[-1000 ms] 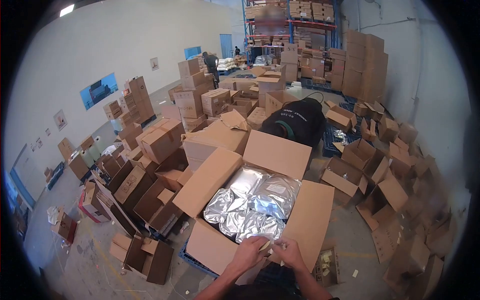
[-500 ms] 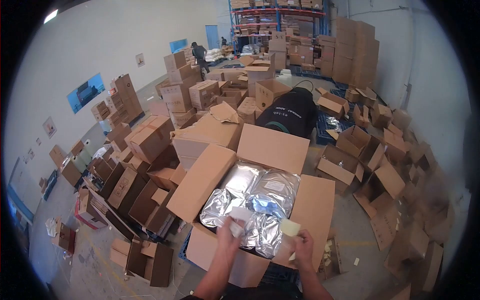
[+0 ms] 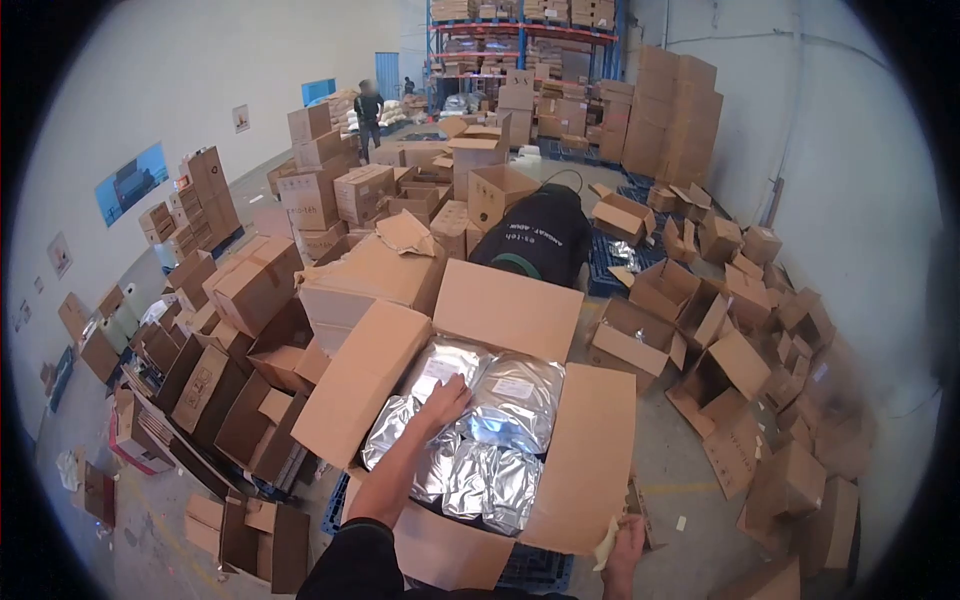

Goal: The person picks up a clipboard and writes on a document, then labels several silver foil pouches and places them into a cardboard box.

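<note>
The box (image 3: 585, 450) is filled with foil packs (image 3: 518, 400). The left hand (image 3: 447, 400) is laid, fingers loosely spread, on the far left pack at a label (image 3: 436, 371). By the right hand (image 3: 627, 545), near the right flap, a slip (image 3: 605, 545) is pinched.

Upper left, a distant person's head (image 3: 369, 88) is blurred; the top edge crops the rack (image 3: 522, 35); centrally, a label's (image 3: 513, 387) print is too small to read.
</note>
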Available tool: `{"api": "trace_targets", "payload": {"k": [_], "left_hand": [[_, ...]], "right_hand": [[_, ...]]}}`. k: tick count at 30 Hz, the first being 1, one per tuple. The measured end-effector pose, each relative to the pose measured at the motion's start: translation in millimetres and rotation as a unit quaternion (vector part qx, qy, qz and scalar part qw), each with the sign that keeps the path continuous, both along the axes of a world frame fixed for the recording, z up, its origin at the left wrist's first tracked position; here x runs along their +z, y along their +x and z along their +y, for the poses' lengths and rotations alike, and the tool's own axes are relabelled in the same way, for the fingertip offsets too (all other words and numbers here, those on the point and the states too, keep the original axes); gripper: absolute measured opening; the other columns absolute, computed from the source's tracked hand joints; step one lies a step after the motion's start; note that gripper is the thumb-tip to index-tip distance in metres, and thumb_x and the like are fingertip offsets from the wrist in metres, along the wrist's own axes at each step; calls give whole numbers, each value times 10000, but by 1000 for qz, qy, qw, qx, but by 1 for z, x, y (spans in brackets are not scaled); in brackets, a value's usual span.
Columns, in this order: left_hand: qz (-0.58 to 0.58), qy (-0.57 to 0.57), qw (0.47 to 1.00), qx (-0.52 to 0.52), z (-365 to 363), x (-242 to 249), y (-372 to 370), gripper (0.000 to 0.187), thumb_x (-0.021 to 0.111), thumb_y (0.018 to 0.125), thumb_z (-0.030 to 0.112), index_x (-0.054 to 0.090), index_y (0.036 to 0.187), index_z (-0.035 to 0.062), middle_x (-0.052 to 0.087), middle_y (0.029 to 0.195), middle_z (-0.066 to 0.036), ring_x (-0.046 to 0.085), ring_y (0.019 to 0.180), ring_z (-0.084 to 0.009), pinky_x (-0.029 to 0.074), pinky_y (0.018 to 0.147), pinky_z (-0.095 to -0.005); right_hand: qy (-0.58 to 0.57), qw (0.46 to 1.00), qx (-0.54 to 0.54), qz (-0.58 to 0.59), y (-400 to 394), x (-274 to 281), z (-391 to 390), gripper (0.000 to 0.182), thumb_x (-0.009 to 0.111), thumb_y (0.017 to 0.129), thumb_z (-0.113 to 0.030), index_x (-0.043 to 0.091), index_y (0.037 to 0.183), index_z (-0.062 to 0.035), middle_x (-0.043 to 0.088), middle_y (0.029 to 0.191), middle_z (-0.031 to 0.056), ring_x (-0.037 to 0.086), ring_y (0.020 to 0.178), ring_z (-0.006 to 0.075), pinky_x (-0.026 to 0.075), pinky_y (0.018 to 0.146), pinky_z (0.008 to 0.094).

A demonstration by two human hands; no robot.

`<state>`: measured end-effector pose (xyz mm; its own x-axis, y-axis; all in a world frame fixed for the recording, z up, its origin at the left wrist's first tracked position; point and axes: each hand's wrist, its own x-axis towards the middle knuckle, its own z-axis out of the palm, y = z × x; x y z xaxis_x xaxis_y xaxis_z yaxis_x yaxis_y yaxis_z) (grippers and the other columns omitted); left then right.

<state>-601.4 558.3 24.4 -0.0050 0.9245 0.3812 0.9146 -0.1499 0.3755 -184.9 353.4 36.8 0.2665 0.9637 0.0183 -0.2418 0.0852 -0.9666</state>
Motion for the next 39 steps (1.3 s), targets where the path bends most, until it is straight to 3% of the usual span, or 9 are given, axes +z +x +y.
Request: {"api": "trace_targets", "payload": {"k": [3,5,9,14,20,31,34,36,39], "left_hand": [[-326,-196,921,-78,-27,38,2,443,524,913,424,603,1006,-2,648,962,-247,617,983,-372,463,829,-403],[-274,-190,943,-19,-35,38,11,485,543,894,456,599,1010,-12,650,963,-250,622,960,-386,471,811,-421],[-152,-185,970,48,-30,37,31,707,560,832,598,580,1002,-88,637,979,-307,625,949,-429,486,826,-451],[-218,-210,953,7,33,-31,1,792,573,781,645,583,985,-120,620,1021,-335,611,996,-440,476,883,-436],[-287,-111,936,173,-16,54,45,620,608,782,479,595,986,-106,635,988,-311,624,973,-423,480,870,-440],[-295,17,925,239,-167,173,115,410,645,801,375,617,927,-14,659,771,-225,662,738,-374,517,695,-441],[-629,14,766,130,-245,162,102,356,547,947,358,590,901,7,660,785,-101,624,714,-119,511,611,-279],[-713,-26,646,271,-285,93,87,502,558,919,474,619,1039,-9,679,962,-102,649,831,-166,522,702,-312],[-864,27,487,126,-315,8,129,565,562,902,503,584,1156,-1,660,1049,-122,640,917,-163,532,787,-323]], "right_hand": [[-14,998,-27,-60,0,-30,15,103,498,860,-9,476,953,-49,531,860,38,548,719,103,453,613,222],[43,971,7,-234,-23,-4,35,143,542,865,-13,487,995,-34,545,876,60,575,751,126,472,652,251],[-71,980,134,-127,-78,55,86,197,597,839,-75,541,995,32,600,946,141,616,880,246,488,767,373],[-13,875,142,-463,-126,48,142,266,690,809,-166,601,976,22,588,844,117,631,667,188,501,577,272],[18,945,27,-325,-145,21,175,367,694,843,-326,583,889,20,579,728,101,581,555,157,446,446,279],[-9,959,220,-181,-96,104,57,302,713,839,-227,539,909,10,578,782,54,516,527,97,419,434,265],[-61,949,282,-130,-76,101,21,268,731,785,-137,567,923,25,583,831,78,558,663,159,467,578,314],[139,929,323,-118,-77,97,11,263,744,749,-96,569,905,25,595,859,94,573,745,184,482,686,325],[303,778,470,-286,-78,106,5,232,731,709,1,581,885,6,603,921,118,575,793,182,460,729,298]]}}
